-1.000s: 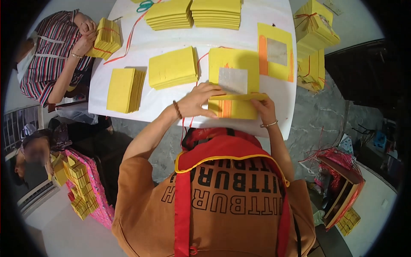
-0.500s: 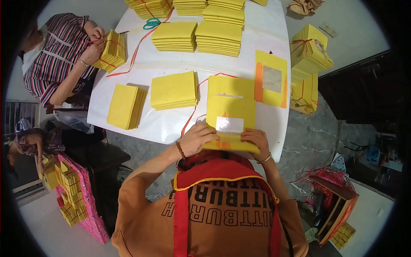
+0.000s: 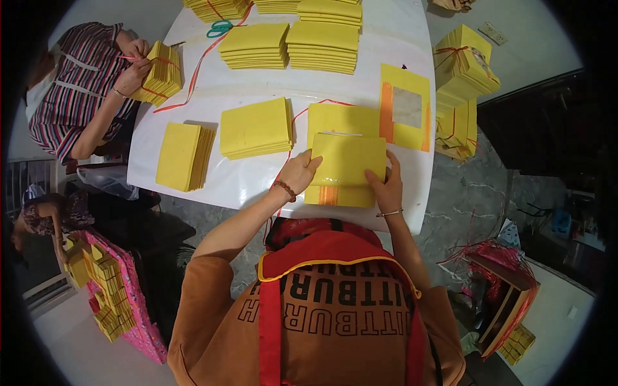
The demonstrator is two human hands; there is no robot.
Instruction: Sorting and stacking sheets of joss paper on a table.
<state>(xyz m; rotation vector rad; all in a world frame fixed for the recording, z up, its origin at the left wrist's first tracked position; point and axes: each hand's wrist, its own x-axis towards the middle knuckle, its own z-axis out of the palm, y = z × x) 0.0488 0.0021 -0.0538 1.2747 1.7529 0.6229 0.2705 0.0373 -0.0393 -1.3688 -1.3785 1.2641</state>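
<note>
Yellow thick paper, folded over into a flat piece (image 3: pixel 347 157), is just right of the middle of the frame, between the person's two hands. Its lower part shows an orange strip (image 3: pixel 328 195), and it overlaps another yellow sheet (image 3: pixel 344 118) that lies above it in the frame. The left hand (image 3: pixel 300 174) is partly open, with its fingertips at the left edge of the folded piece; I cannot tell if it is pinching the paper. The right hand (image 3: pixel 387 185) is curled around the right edge and has hold of it, thumb on top and fingers at the side. All this is on a white table (image 3: pixel 212 198). A yellow pile (image 3: pixel 255 127) is near the left hand, and a smaller pile (image 3: pixel 179 157) sits farther left. To the upper right of the right hand lies a flat yellow sheet with a grey patch (image 3: pixel 407 107). Near the top of the frame are two big yellow stacks (image 3: pixel 254 48) and green scissors (image 3: pixel 219 28), with a red ribbon (image 3: pixel 196 77) running down beside them. At the upper left, another person's hands (image 3: pixel 132 74) are at a tied yellow bundle (image 3: pixel 161 76).
</note>
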